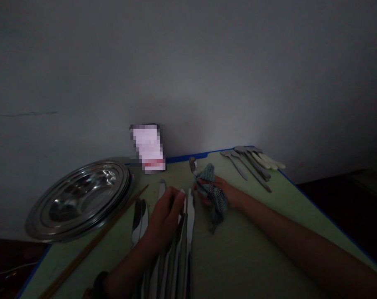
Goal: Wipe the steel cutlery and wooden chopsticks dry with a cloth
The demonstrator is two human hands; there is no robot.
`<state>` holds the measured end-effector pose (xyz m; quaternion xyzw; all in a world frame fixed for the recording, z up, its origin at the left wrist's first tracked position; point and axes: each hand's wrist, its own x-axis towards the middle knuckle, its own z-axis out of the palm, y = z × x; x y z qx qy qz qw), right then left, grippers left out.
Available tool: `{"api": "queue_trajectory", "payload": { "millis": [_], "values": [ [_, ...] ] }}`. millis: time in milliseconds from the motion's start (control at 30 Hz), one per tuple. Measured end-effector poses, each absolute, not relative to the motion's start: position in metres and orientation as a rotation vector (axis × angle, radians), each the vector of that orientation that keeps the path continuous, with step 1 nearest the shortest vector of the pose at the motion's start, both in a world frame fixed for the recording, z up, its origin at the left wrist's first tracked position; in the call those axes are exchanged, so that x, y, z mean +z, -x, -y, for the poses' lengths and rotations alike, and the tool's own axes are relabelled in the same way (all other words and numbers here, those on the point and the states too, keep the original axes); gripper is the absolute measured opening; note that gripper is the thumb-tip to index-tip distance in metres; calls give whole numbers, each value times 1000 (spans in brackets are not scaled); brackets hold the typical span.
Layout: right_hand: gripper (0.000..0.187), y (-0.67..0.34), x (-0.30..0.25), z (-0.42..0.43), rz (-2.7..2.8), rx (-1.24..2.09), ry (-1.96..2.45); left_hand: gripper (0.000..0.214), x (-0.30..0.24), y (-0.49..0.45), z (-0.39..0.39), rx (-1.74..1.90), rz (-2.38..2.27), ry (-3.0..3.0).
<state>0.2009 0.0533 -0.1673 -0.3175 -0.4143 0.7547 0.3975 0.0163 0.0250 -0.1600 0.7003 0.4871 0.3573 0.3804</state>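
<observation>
My right hand (224, 189) is closed round a crumpled grey-green checked cloth (219, 200). A spoon (193, 165) sticks out of the cloth at its far left side, bowl up; its handle is hidden by the cloth and fingers. My left hand (166, 209) lies over a row of table knives (191, 216), its fingers curled in and the thumb against the end of one knife (182, 207). Several of these knives point away from me side by side, partly covered by my left forearm.
Stacked shiny metal plates (113, 199) stand at the left, with wooden chopsticks (98, 234) alongside. A lit phone (149, 147) leans on the wall (238, 74). Several forks and spoons (247, 162), some with white handles (265, 160), lie at the back right of the green table (253, 257).
</observation>
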Motion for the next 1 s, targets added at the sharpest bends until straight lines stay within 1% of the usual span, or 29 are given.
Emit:
{"api": "queue_trajectory", "payload": {
  "millis": [67, 133, 200, 233, 300, 400, 567, 667, 800, 900, 1000],
  "values": [
    [28, -204, -163, -52, 1107, 1997, 805, 25, -160, -15, -25, 990, -1199, -1704],
    [20, -208, -157, -50, 1183, 2075, 831, 24, -162, -15, -25, 1051, -1121, -1649],
    [10, -212, -150, -47, 1286, 2100, 871, 36, -163, -15, -26, 1062, -1047, -1602],
    [9, -213, -147, -46, 1330, 2093, 890, 40, -163, -15, -26, 1044, -1026, -1587],
    [11, -214, -143, -44, 1386, 2081, 915, 42, -163, -15, -26, 1006, -995, -1550],
    [11, -214, -141, -44, 1433, 2092, 912, 38, -163, -14, -25, 1001, -971, -1532],
    [13, -216, -147, -48, 1422, 2033, 918, 35, -164, -13, -19, 1104, -932, -1601],
    [9, -221, -155, -52, 1360, 2165, 936, 35, -165, -12, -18, 1274, -985, -1529],
    [18, -227, -161, -56, 1277, 2318, 874, 38, -164, -13, -20, 1471, -981, -1405],
    [22, -227, -159, -55, 1264, 2344, 847, 35, -163, -13, -21, 1519, -939, -1492],
    [22, -225, -155, -52, 1253, 2319, 854, 33, -164, -11, -20, 1438, -961, -1695]
  ]
}}
